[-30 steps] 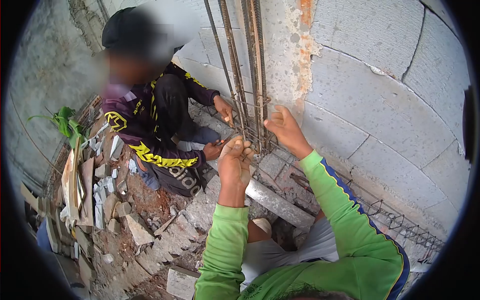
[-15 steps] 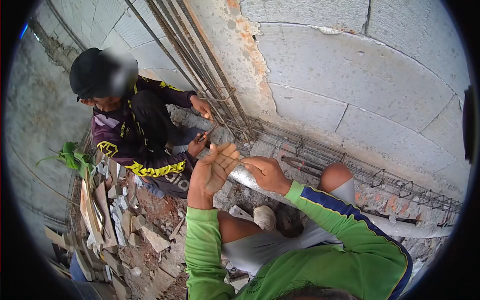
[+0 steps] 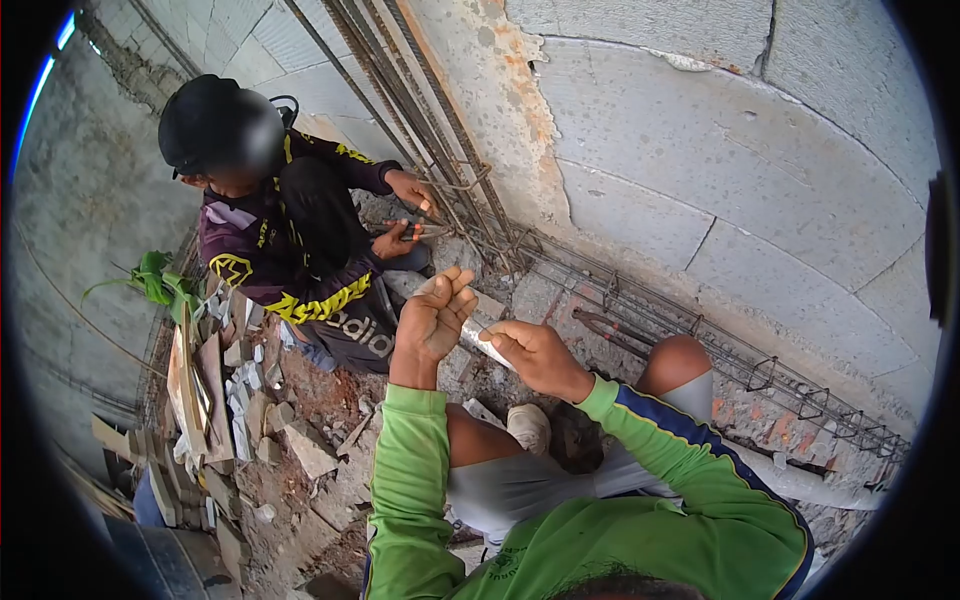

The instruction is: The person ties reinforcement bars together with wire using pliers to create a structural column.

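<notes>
My left hand (image 3: 435, 318) is raised palm up, its fingers loosely bent and the thumb apart from them. Close to its right, my right hand (image 3: 545, 360) has thumb and forefinger pinched on a thin wire (image 3: 482, 327). The wire's short end points toward my left palm. Beneath both hands runs a pale pipe (image 3: 492, 348) along the rubble. Just beyond my right hand, pincers (image 3: 610, 330) lie by the rebar cage (image 3: 690, 335) at the foot of the wall.
A co-worker (image 3: 290, 210) crouches at the left, holding a plier-like tool (image 3: 430, 231) against upright rebar (image 3: 425, 110). Broken tiles (image 3: 190, 400) and rubble cover the ground on that side. A block wall (image 3: 720, 140) rises at the right.
My left hand's fingers have curled in from a flatter, open palm. My right hand stays pinched close by. The co-worker's tool has shifted against the rebar. The view has shifted slightly.
</notes>
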Available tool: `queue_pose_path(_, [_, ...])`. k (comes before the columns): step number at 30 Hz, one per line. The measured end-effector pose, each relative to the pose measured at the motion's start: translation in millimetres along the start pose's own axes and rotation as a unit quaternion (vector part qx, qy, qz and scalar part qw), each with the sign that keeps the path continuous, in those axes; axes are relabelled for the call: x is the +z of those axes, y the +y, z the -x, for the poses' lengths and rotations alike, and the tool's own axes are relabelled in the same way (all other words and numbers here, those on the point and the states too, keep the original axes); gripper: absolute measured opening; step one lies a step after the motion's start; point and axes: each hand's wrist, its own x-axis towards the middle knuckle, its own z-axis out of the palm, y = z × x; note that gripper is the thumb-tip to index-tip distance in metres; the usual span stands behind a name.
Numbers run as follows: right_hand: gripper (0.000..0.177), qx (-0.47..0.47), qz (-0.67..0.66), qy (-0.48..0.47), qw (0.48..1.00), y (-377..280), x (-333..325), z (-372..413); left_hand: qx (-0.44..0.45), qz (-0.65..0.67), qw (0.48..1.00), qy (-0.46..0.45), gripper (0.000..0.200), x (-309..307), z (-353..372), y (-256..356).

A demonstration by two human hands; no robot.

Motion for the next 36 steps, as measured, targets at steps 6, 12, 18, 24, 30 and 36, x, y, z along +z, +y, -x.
queue_pose_path(6, [0.026,-0.028,0.021,0.045,0.998,22.2,1.4,0.8,-0.008,-0.093,0.995,0.021,0.028,-5.0,-14.5,-5.0])
queue_pose_path(12, [0.025,-0.04,0.087,0.064,0.993,33.7,2.4,1.9,-0.06,-0.237,0.966,0.084,0.028,-1.4,-35.6,-12.8])
queue_pose_path(18, [0.021,-0.002,0.116,0.158,0.981,61.4,-15.0,8.0,-0.114,-0.224,0.966,0.061,0.031,-11.7,-35.4,-35.2])
queue_pose_path(24, [0.022,0.041,0.227,0.076,0.97,74.3,-2.8,12.1,0.065,-0.349,0.931,0.085,0.024,1.7,-42.1,-63.7])
queue_pose_path(30, [0.025,0.267,-0.19,0.006,0.945,8.6,-7.6,2.7,-0.041,-0.177,0.973,0.139,0.02,-0.5,-46.6,-49.3])
queue_pose_path(36, [0.023,0.274,-0.117,0.086,0.951,50.0,-14.6,4.7,-0.162,-0.131,0.977,0.036,0.035,-21.9,-38.1,-31.2])
